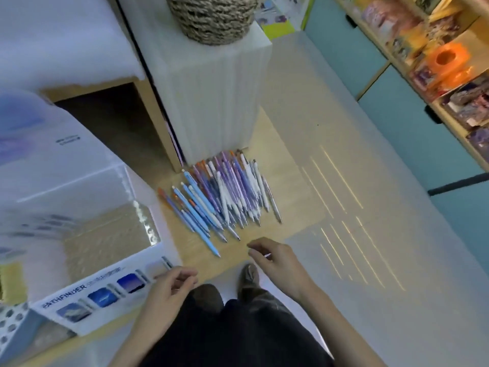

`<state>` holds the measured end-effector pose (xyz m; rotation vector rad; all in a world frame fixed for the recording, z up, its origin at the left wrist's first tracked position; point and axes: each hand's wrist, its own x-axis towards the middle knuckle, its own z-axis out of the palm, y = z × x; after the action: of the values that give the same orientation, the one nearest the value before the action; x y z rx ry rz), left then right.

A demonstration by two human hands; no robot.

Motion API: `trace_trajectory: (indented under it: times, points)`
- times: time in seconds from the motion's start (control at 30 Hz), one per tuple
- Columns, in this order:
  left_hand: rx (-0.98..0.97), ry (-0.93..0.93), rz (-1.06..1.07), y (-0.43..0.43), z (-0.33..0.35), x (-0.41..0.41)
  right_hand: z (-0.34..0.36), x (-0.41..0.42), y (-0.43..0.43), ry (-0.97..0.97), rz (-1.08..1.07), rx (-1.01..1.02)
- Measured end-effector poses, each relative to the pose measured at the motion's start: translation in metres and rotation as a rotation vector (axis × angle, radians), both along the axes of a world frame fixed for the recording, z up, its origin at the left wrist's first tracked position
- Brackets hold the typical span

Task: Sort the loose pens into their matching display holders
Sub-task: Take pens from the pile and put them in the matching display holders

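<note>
A heap of loose pens [225, 197], blue, purple, white and orange, lies on the wooden floor against a white pedestal. A white display holder [87, 300] with blue picture swatches and the word PATHFINDER on its front stands at the left. My left hand [169, 287] hovers at the holder's right front corner, fingers loosely curled, with nothing visible in it. My right hand [275, 260] hangs just below the pile's near tips, fingers bent. A thin white sliver shows between its fingers; blur hides whether that is a pen.
The white ribbed pedestal [211, 96] carries a woven basket [211, 17]. A wooden cabinet opening [113, 123] is at the left. Teal drawers and shelves of goods [436, 62] line the right. My shoe [248, 276] and dark trousers are below.
</note>
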<state>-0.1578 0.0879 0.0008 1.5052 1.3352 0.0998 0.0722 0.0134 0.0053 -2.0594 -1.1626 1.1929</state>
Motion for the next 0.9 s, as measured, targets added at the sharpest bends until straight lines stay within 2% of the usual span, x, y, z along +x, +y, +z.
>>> trace_trajectory:
  times: [0.2, 0.37, 0.53, 0.63, 0.7, 0.77, 0.83, 0.9]
  points:
    - [-0.067, -0.045, 0.169, 0.000, -0.004, 0.039, -0.011, 0.049, 0.027, -0.011, 0.169, -0.043]
    - [0.000, -0.014, 0.166, 0.024, -0.014, 0.060, -0.017, 0.081, 0.037, -0.097, 0.228, -0.056]
    - [0.093, 0.095, 0.244, 0.045, -0.023, 0.067, -0.027, 0.108, 0.064, -0.189, 0.148, -0.038]
    - [0.138, 0.159, 0.341, 0.049, -0.029, 0.076, -0.038, 0.116, 0.090, -0.247, 0.027, -0.026]
    - [0.176, 0.225, 0.444, 0.049, -0.035, 0.084, -0.045, 0.117, 0.106, -0.222, -0.066, -0.045]
    - [0.159, 0.253, 0.521, 0.052, -0.039, 0.093, -0.052, 0.115, 0.123, -0.116, -0.104, -0.108]
    - [0.110, 0.172, 0.580, 0.054, -0.044, 0.102, -0.057, 0.108, 0.135, -0.001, -0.129, -0.158]
    - [0.090, 0.042, 0.666, 0.057, -0.047, 0.111, -0.061, 0.099, 0.142, 0.014, -0.130, -0.165]
